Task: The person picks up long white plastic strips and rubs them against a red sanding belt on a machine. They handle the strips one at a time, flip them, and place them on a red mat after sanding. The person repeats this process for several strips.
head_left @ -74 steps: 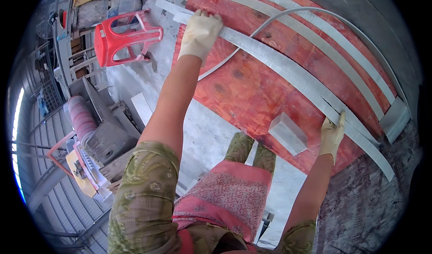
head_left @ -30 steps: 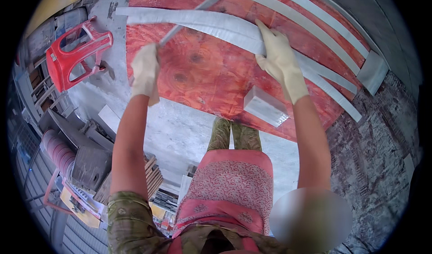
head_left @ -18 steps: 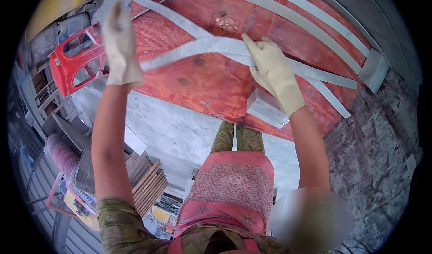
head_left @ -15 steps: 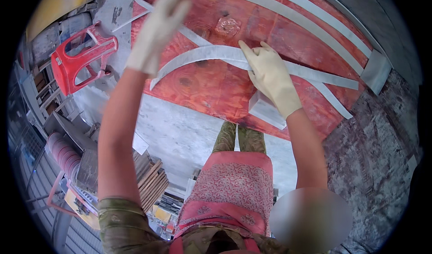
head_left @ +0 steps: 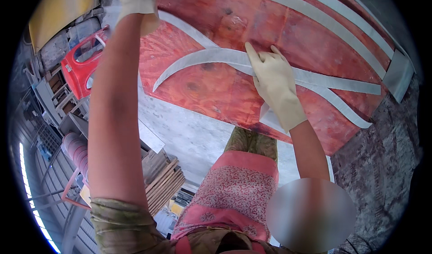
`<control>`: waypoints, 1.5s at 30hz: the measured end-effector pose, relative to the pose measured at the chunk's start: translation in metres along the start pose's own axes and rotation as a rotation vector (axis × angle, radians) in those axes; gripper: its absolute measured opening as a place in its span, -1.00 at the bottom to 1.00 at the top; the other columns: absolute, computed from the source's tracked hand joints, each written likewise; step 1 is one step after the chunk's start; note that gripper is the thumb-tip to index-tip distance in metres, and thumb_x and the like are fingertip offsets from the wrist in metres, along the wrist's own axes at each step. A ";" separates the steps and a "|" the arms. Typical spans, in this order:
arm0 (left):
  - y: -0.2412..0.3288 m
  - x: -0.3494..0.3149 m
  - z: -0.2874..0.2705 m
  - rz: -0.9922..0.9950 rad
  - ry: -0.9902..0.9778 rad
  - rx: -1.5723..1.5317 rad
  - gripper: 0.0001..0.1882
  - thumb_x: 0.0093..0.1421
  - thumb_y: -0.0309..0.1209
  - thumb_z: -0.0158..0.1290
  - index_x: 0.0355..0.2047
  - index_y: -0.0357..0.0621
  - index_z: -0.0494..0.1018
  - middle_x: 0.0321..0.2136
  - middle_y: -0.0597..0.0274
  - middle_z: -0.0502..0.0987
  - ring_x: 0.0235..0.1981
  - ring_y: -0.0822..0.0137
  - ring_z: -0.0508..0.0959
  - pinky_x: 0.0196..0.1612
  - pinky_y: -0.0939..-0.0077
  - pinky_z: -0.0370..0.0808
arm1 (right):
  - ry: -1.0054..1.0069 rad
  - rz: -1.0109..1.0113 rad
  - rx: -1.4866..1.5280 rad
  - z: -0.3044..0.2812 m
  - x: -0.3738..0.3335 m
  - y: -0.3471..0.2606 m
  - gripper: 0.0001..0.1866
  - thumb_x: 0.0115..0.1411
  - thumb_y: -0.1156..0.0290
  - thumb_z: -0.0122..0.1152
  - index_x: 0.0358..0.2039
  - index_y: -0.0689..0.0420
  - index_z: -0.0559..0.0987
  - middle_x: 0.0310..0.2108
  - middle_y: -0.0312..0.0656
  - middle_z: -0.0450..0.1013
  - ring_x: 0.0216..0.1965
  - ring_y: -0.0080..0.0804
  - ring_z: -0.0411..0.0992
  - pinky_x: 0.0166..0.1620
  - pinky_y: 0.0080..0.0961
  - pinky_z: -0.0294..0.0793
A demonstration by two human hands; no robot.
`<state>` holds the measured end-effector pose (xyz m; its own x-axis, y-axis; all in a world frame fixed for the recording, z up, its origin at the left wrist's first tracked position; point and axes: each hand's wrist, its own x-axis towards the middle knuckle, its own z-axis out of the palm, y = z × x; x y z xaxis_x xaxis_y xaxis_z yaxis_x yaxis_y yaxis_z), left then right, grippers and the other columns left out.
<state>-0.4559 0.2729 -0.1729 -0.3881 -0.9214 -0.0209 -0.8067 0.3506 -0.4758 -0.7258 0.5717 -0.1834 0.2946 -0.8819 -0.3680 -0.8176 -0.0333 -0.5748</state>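
My right hand, in a cream glove, rests on a pale grey curved strip on a red board. Its index finger is stretched out, and the fingers lie over the strip without being wrapped round it. A second pale strip crosses beneath the first. My left hand, in the same kind of glove, is at the upper edge near the far end of the second strip. Its fingers are cut off by the frame, so any hold is hidden. Partly behind my right wrist sits a pale block.
Two long curved strips run along the board's far side, by a flat grey piece. A red plastic stool stands left. Stacked wooden slats lie lower left. Dark, stained flooring is at the right.
My left hand has moved up to the frame's upper edge. The crossing strip now looks wider and more curved. My right hand stays on the upper strip; the whole view has shifted slightly.
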 end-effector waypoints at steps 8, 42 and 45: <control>-0.001 -0.073 0.002 0.352 -0.111 -0.553 -0.46 0.30 -0.38 0.10 0.29 -0.07 0.35 0.18 -0.03 0.48 0.16 -0.04 0.51 0.26 -0.05 0.35 | 0.320 0.033 -0.164 0.033 0.014 0.012 -0.38 0.09 0.45 0.26 0.23 0.08 0.46 0.07 -0.20 0.51 0.11 -0.32 0.48 0.30 -0.28 0.38; 0.077 -0.071 -0.034 0.832 -0.141 -0.080 -0.81 0.23 -0.53 0.00 -0.19 -0.31 0.53 0.21 -0.06 0.46 0.24 -0.09 0.43 0.31 0.22 0.41 | 0.600 0.948 -0.190 0.011 -0.143 0.189 -0.40 0.34 0.10 -0.02 0.29 0.16 0.41 0.20 0.06 0.42 0.21 -0.02 0.40 0.32 0.18 0.18; 0.089 -0.108 0.022 0.677 -0.128 -0.336 -0.83 0.31 -0.46 0.02 -0.20 -0.32 0.51 0.20 -0.11 0.47 0.22 -0.11 0.45 0.28 0.21 0.43 | 0.550 0.964 -0.183 -0.004 -0.154 0.204 -0.45 0.32 0.12 0.02 0.23 0.15 0.46 0.10 0.01 0.49 0.15 -0.06 0.45 0.30 0.19 0.21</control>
<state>-0.4761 0.3996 -0.2325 -0.8079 -0.4923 -0.3240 -0.5112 0.8589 -0.0302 -0.9398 0.6989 -0.2415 -0.7211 -0.6625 -0.2026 -0.6595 0.7460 -0.0920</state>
